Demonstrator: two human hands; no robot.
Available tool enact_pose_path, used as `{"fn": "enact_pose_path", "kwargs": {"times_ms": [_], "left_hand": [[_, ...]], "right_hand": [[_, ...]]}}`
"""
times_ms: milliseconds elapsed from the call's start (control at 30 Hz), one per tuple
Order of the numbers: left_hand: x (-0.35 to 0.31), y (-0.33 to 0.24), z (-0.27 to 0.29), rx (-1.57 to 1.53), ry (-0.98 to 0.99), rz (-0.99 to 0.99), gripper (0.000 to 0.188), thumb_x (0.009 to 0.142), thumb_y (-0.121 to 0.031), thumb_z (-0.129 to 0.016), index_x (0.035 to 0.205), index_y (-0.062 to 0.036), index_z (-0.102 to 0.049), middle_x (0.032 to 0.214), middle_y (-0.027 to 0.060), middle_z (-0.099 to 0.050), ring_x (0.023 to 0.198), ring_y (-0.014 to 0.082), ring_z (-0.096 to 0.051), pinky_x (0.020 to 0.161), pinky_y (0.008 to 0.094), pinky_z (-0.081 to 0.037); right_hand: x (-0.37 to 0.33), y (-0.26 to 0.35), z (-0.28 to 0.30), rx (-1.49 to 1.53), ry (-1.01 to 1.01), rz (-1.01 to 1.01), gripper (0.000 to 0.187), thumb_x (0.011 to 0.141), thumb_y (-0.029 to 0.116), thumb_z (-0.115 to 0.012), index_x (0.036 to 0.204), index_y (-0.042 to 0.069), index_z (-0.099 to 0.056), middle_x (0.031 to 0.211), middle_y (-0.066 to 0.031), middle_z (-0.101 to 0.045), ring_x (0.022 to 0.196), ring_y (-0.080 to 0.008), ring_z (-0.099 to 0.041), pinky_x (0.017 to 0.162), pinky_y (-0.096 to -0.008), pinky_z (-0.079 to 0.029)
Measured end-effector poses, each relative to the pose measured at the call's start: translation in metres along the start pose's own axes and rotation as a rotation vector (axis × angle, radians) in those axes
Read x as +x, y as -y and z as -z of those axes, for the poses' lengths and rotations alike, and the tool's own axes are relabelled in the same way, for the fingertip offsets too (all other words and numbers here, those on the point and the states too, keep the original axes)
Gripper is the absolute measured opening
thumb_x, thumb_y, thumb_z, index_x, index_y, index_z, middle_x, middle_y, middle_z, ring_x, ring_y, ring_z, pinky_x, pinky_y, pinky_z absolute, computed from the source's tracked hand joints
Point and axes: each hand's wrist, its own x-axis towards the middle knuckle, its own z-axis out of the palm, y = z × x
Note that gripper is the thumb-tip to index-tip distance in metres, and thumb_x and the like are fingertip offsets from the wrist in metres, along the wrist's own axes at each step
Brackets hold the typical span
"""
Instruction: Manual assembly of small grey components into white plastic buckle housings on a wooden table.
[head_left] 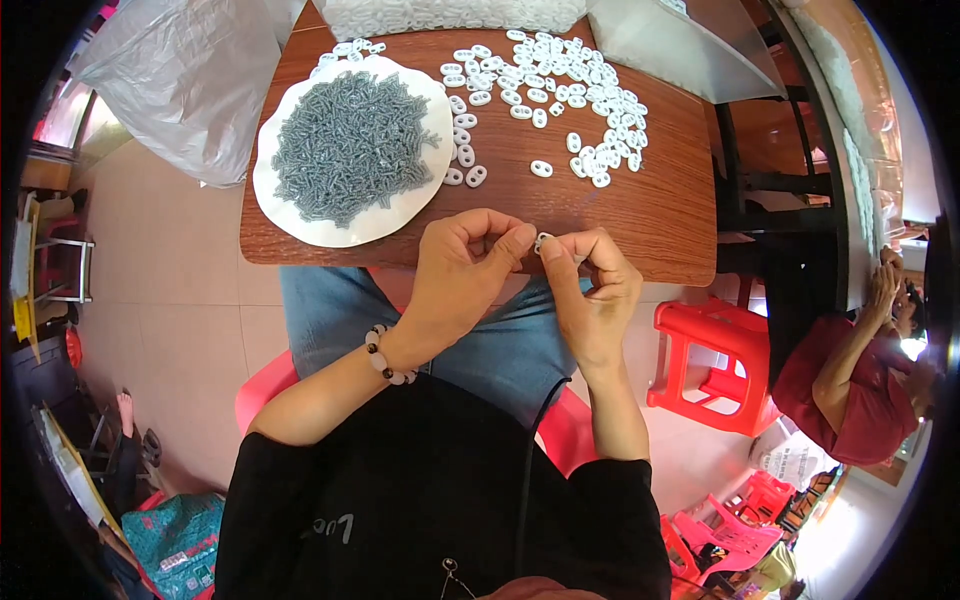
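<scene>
My left hand (462,262) and my right hand (592,290) meet just in front of the near edge of the brown wooden table (660,215). Between their fingertips they pinch one small white oval plastic piece (543,241). The left fingers curl shut against it, and whether they also hold a small grey part is hidden. A beaded bracelet (385,357) circles my left wrist. On the table lie a white plate (300,215) heaped with small grey spiral pieces (350,145) and a spread of several white oval pieces (560,85).
A grey plastic bag (185,75) hangs off the table's far left. A clear bag (680,45) lies at the far right. A red plastic stool (705,365) stands to my right. A person in a red top (850,385) sits at the right rim.
</scene>
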Motion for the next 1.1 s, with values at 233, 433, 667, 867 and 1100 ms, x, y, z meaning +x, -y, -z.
{"fn": "enact_pose_path", "kwargs": {"times_ms": [233,433,667,867,1100], "left_hand": [[-0.002,0.002,-0.003,-0.058,-0.024,0.057,0.017,0.089,-0.014,-0.065,0.087,0.0031,-0.065,0.069,0.0012,-0.064,0.054,0.0011,-0.052,0.047,0.0169,-0.042],[-0.003,0.000,-0.002,-0.099,-0.025,0.080,0.017,0.089,-0.013,-0.066,0.086,0.0037,-0.065,0.069,0.0016,-0.064,0.054,0.0017,-0.052,0.047,0.0169,-0.042],[0.000,-0.004,0.003,0.041,0.002,0.068,0.015,0.088,-0.011,-0.066,0.086,0.0040,-0.066,0.069,0.0021,-0.064,0.053,0.0016,-0.051,0.043,0.0175,-0.039],[0.001,-0.002,0.001,-0.012,0.005,0.049,0.016,0.088,-0.011,-0.066,0.086,0.0046,-0.067,0.071,0.0034,-0.065,0.057,0.0031,-0.055,0.049,0.0181,-0.045],[0.000,-0.004,0.003,-0.050,0.016,0.089,0.022,0.089,-0.020,-0.067,0.092,0.0019,-0.068,0.077,0.0043,-0.066,0.065,0.0056,-0.056,0.059,0.0186,-0.046]], "right_hand": [[-0.001,-0.002,-0.003,0.027,0.007,-0.052,0.009,0.081,0.005,-0.069,0.075,0.002,-0.064,0.064,-0.0002,-0.054,0.060,-0.0073,-0.043,0.055,-0.0229,-0.035],[0.000,0.002,0.001,0.124,0.067,-0.174,0.009,0.083,0.005,-0.068,0.075,0.002,-0.064,0.064,0.0031,-0.051,0.061,-0.0037,-0.041,0.055,-0.0209,-0.033],[0.001,-0.002,0.004,0.132,0.101,-0.120,0.008,0.083,0.004,-0.067,0.076,0.001,-0.064,0.064,0.0045,-0.051,0.061,-0.0026,-0.040,0.055,-0.0199,-0.032],[-0.002,-0.007,-0.001,0.200,0.078,-0.131,0.009,0.084,0.004,-0.067,0.076,0.002,-0.064,0.064,0.0048,-0.052,0.060,-0.0024,-0.039,0.055,-0.0200,-0.032],[-0.002,0.000,-0.002,0.256,0.064,-0.196,0.010,0.088,0.006,-0.065,0.079,0.002,-0.063,0.065,0.0063,-0.054,0.060,0.0006,-0.041,0.053,-0.0166,-0.032]]}}
